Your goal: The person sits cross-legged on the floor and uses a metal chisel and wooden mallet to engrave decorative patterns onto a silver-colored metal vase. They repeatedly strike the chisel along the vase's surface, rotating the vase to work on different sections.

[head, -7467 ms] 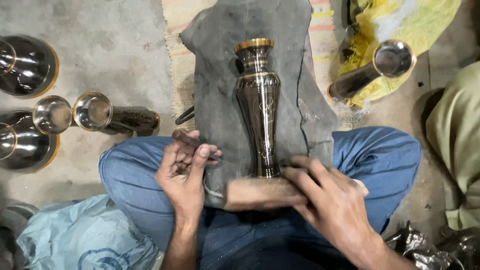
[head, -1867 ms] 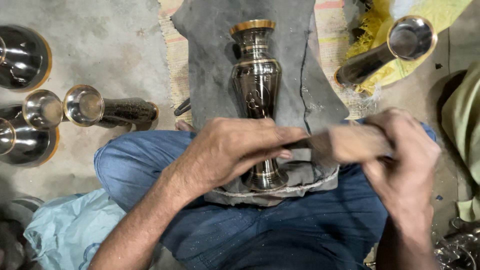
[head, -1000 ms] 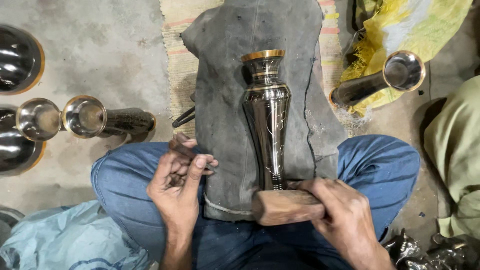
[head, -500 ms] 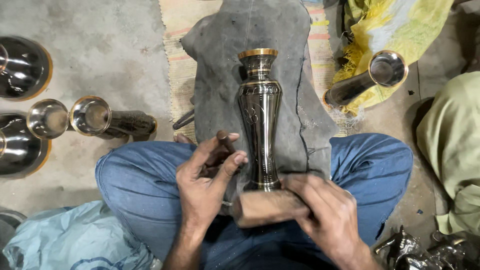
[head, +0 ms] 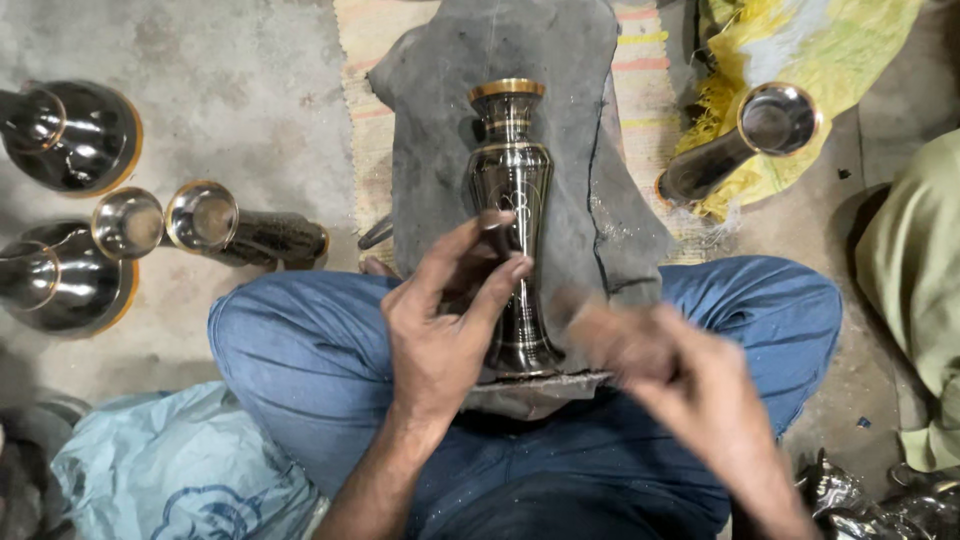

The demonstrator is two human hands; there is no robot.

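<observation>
Brass: one vase, two hands

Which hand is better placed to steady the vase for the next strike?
Left. The left hand already has fingers against the vase; the right hand is blurred beside its foot.

Brass vessels lie left; another vase on yellow cloth.
</observation>
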